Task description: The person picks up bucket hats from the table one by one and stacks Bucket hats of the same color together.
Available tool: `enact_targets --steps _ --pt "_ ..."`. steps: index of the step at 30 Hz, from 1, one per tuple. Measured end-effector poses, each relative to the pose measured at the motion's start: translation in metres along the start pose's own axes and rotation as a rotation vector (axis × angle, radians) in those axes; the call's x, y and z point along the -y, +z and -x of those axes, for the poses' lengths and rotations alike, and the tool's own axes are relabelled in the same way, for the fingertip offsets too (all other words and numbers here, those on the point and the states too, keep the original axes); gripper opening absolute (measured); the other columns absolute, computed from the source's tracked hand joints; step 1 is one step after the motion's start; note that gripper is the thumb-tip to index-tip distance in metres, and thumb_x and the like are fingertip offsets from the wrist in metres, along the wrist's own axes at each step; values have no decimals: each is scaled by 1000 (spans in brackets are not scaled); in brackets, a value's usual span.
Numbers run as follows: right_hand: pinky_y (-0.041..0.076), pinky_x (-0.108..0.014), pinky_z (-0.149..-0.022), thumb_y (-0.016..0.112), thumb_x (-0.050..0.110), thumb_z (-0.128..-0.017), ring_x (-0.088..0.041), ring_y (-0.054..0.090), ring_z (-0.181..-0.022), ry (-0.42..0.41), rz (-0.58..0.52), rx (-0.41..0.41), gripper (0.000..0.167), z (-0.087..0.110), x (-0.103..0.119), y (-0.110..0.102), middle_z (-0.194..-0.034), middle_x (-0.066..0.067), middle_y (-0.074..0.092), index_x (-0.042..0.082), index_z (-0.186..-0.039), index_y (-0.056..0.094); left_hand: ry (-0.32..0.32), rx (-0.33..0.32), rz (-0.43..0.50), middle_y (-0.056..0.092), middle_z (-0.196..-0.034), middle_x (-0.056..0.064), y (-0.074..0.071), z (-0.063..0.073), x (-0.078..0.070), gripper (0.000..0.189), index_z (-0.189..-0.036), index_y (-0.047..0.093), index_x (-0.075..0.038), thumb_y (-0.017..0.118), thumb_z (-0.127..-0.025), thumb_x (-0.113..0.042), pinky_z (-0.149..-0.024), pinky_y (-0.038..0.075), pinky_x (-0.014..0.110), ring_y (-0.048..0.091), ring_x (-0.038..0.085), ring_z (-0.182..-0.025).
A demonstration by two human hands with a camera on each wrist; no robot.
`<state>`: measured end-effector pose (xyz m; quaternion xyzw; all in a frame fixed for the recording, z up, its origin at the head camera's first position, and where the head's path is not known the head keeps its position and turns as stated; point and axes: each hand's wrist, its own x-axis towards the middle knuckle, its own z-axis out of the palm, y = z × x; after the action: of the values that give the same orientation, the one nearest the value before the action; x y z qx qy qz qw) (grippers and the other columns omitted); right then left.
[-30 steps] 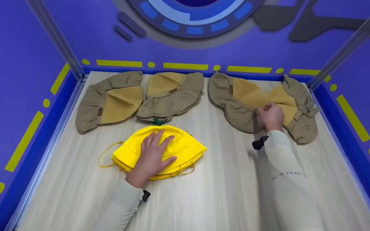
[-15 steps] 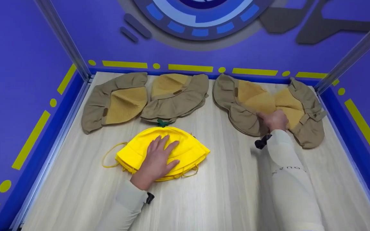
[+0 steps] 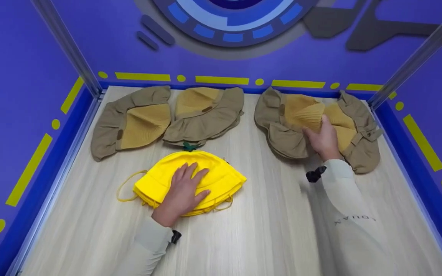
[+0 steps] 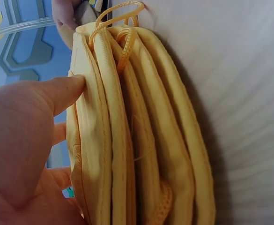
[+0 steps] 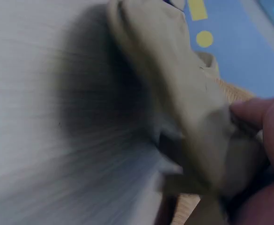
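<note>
My left hand (image 3: 178, 193) rests with spread fingers on a stack of yellow bucket hats (image 3: 211, 172) that has a green leaf-like tip (image 3: 190, 146) and thin yellow cords. In the left wrist view, the layered brims of the yellow hats (image 4: 151, 126) show edge-on beside the thumb. With thumb and fingers, my right hand (image 3: 324, 140) grips a folded khaki sun hat (image 3: 288, 142) with a tan corduroy crown. Its brim (image 5: 174, 79) stands off the tabletop in the right wrist view, blurred. Fingertips behind the crown are partly hidden.
Another khaki hat (image 3: 365, 142) with a strap lies directly right of the gripped one. Two more khaki hats, one at far left (image 3: 108, 132) and one beside it (image 3: 205, 128), lie along the back. Blue panels (image 3: 221, 65) and metal posts (image 3: 65, 46) enclose the wooden table (image 3: 244, 245).
My right hand's fingers have spread onto the corduroy crown, and the khaki hat has shifted and bunched slightly, its front edge raised. The left hand stays on the yellow hats.
</note>
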<state>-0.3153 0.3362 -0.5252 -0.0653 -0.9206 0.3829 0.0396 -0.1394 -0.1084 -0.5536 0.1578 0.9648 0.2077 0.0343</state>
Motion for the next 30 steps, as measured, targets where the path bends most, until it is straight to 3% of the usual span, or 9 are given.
enact_targets --steps 4,12,15,20,25,30 --pt "45 -56 -103 66 35 -100 -35 57 -123 -101 -29 -26 52 11 5 -3 -135 -18 60 11 -142 47 -4 11 -7 36 -162 16 1 -1 1 61 -154 45 -22 62 -100 -46 -123 22 61 28 45 -150" --pt "49 -54 -96 69 36 -99 -33 64 -114 -282 28 -89 42 35 24 -23 -124 -16 70 11 -131 60 -9 53 -47 32 -164 16 6 -3 2 61 -157 40 -24 57 -103 -47 -123 20 64 25 46 -151" --pt "52 -36 -81 75 33 -94 -25 67 -94 -369 40 -141 32 42 32 -30 -109 -13 75 10 -116 68 -2 56 -73 31 -165 16 8 -3 3 61 -158 38 -24 54 -104 -47 -123 20 64 25 46 -152" --pt "35 -15 -59 84 23 -87 -11 53 -68 -522 22 -211 20 52 46 -39 -86 -10 75 8 -93 72 8 40 -93 31 -165 17 9 -2 3 61 -159 37 -23 52 -105 -47 -122 21 64 26 46 -151" --pt "35 -13 -59 86 16 -84 -5 51 -67 -633 -13 -209 18 67 59 -50 -82 -6 74 5 -88 71 -9 34 -46 33 -162 17 0 -3 -2 68 -161 32 -26 60 -102 -45 -122 23 63 29 46 -149" --pt "38 -13 -60 88 7 -79 -1 53 -69 -719 -38 -193 18 86 71 -63 -82 -6 73 5 -90 73 -12 -8 -8 32 -162 16 -21 -12 -15 80 -162 24 -30 69 -98 -41 -121 27 61 31 43 -147"
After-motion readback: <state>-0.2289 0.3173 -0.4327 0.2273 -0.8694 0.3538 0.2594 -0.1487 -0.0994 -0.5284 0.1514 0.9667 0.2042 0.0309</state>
